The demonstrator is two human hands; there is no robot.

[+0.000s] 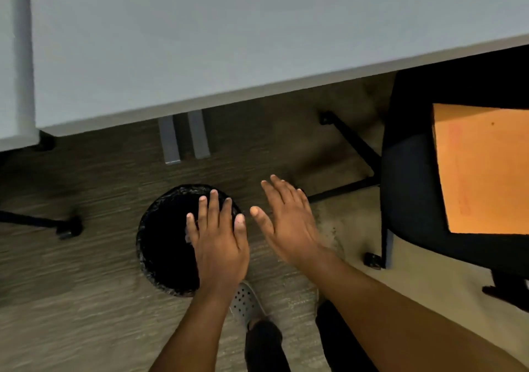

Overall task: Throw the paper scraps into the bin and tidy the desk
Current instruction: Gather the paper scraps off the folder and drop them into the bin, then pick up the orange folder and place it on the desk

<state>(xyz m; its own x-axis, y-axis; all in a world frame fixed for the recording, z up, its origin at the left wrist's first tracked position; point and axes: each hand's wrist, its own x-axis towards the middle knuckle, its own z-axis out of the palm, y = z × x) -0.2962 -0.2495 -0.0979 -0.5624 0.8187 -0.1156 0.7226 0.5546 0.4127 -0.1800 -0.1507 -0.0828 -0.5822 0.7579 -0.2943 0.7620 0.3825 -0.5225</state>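
Black and round, the bin [166, 240] stands on the carpeted floor [86, 300], lined with a crinkled dark bag whose rim shows as a glossy ring. Its interior reads as uniformly dark (contents cannot be told). No paper scraps can be made out in the head view.

The left hand [220, 245] is held flat, palm down, over the right portion of the bin opening, fingers extended and slightly spread, holding nothing. The right hand [289, 223] is just beside it, over bare carpet to the right of the bin, likewise flat with fingers released.

The desk [229, 42] edge runs diagonally above the bin, its grey supports [183, 137] standing on the floor beyond the bin. A dark chair [412, 188] carrying an orange envelope [486, 171] bounds the right side; a castor leg [68, 228] lies at left. Open carpet surrounds the bin to the left and front. A perforated shoe [246, 303] stands just beside the bin's near rim.
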